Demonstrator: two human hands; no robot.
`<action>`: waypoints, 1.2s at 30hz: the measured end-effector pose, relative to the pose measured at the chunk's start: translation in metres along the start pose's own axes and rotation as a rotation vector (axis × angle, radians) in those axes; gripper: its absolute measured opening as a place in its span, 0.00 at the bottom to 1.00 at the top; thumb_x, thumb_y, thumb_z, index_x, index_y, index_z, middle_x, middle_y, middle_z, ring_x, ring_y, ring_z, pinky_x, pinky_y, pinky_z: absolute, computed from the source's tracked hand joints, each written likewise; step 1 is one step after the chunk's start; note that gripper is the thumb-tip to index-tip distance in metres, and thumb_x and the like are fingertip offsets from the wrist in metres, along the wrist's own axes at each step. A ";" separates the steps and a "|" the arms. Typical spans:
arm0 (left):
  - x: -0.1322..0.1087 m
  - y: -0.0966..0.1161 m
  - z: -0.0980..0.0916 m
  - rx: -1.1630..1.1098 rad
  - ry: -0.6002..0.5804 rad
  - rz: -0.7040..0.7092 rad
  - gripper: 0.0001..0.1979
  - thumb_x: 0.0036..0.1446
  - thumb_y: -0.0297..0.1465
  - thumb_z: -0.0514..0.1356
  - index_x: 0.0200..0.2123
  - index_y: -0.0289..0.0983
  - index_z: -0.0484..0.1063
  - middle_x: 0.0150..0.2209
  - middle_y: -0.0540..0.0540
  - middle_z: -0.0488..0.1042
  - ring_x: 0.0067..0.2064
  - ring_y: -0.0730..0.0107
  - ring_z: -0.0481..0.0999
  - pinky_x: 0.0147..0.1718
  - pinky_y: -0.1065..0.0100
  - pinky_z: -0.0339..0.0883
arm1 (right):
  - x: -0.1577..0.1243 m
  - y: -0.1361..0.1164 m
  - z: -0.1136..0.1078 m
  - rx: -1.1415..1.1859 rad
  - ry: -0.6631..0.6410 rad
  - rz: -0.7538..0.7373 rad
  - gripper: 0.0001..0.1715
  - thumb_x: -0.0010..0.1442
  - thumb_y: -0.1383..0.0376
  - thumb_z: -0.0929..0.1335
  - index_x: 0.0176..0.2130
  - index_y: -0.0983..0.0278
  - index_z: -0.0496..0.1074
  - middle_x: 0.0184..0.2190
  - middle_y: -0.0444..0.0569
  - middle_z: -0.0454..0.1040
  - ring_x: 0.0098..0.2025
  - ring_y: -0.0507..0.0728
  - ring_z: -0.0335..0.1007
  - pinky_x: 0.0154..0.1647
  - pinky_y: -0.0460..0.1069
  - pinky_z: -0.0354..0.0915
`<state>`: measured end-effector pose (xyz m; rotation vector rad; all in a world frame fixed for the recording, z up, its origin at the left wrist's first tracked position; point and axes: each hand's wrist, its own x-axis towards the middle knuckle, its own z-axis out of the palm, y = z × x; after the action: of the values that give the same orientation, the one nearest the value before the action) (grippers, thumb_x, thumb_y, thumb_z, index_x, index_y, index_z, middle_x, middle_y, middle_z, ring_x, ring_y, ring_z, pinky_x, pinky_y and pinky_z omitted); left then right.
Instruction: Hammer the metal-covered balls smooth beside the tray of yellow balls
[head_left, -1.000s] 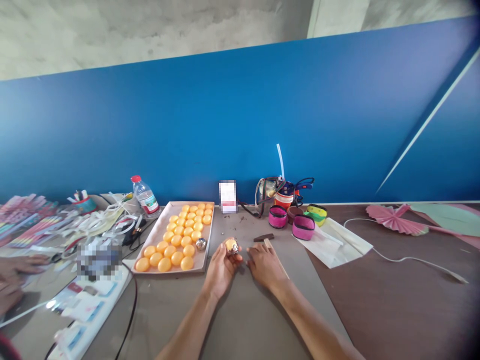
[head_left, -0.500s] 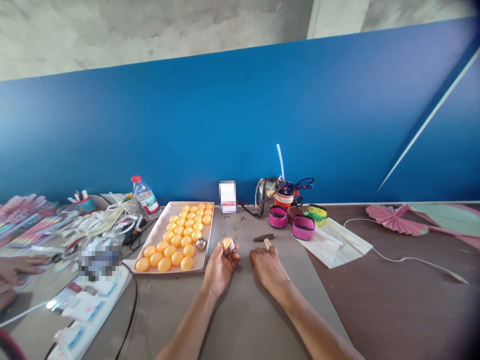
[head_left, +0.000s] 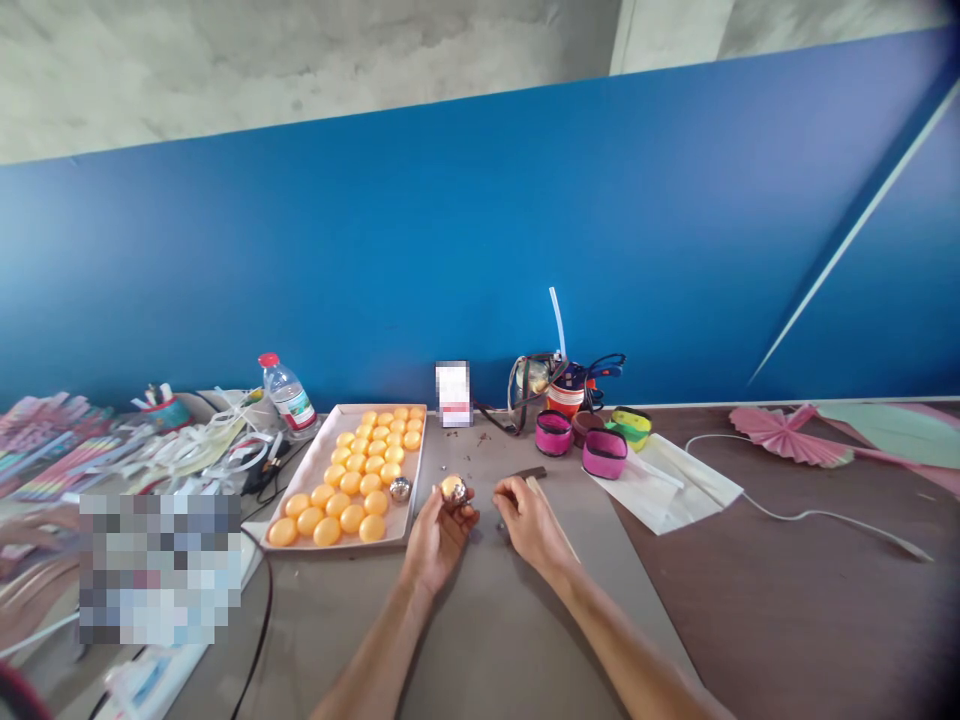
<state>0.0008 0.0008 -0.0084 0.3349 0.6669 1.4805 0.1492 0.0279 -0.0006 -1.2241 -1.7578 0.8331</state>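
Observation:
My left hand (head_left: 436, 548) is closed around an orange ball (head_left: 452, 486) partly covered with shiny mirror-like pieces. My right hand (head_left: 529, 525) hovers over the mat with thumb and forefinger pinched together; anything between them is too small to make out. Close by lies a hammer (head_left: 531, 473), its wooden handle running beside and partly behind my right hand. A few tiny dark bits (head_left: 501, 525) lie on the mat under the right fingers. Left of my hands, a shallow white tray (head_left: 339, 420) holds rows of orange balls (head_left: 351, 484) and one silver mirrored ball (head_left: 400, 489).
A water bottle (head_left: 289, 395) and a phone-like blurred item (head_left: 454, 393) stand near the blue partition. Pink bands (head_left: 604, 455), white paper (head_left: 679, 490) and a pink paper fan (head_left: 791, 437) lie rightward. At far left are another person's hands (head_left: 34, 590) and a power strip (head_left: 146, 690).
My right hand has lifted slightly and shifted left, its fingers going from a curled fist to a pinch. The left hand keeps the ball. The other person's hands have moved and are blurred.

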 end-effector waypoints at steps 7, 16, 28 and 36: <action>0.001 -0.003 -0.002 0.016 -0.008 -0.028 0.12 0.55 0.37 0.57 0.33 0.32 0.71 0.31 0.43 0.75 0.28 0.71 0.72 0.34 0.67 0.68 | 0.001 -0.005 0.000 0.491 -0.206 0.158 0.11 0.53 0.58 0.63 0.28 0.63 0.67 0.17 0.39 0.63 0.21 0.49 0.57 0.24 0.45 0.54; -0.004 -0.007 0.005 0.100 -0.076 0.021 0.13 0.53 0.38 0.58 0.33 0.33 0.71 0.30 0.45 0.73 0.31 0.67 0.73 0.35 0.64 0.66 | -0.002 -0.013 0.003 0.458 -0.183 0.105 0.05 0.50 0.63 0.64 0.27 0.63 0.66 0.22 0.41 0.67 0.24 0.50 0.61 0.28 0.46 0.59; -0.006 -0.015 0.005 0.153 -0.108 0.066 0.13 0.54 0.37 0.58 0.37 0.34 0.72 0.31 0.45 0.73 0.32 0.69 0.71 0.35 0.65 0.65 | -0.003 -0.009 0.005 0.308 -0.166 -0.014 0.06 0.52 0.64 0.62 0.27 0.63 0.66 0.26 0.43 0.68 0.30 0.52 0.64 0.33 0.46 0.61; -0.007 -0.016 0.006 0.207 -0.083 0.090 0.13 0.52 0.37 0.59 0.36 0.33 0.72 0.28 0.46 0.73 0.28 0.71 0.70 0.31 0.68 0.64 | -0.003 -0.010 0.007 0.337 -0.186 0.060 0.06 0.51 0.64 0.62 0.25 0.62 0.66 0.22 0.41 0.66 0.25 0.50 0.62 0.27 0.45 0.59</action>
<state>0.0181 -0.0060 -0.0117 0.5892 0.7477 1.4777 0.1392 0.0213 0.0038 -1.0050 -1.6441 1.2555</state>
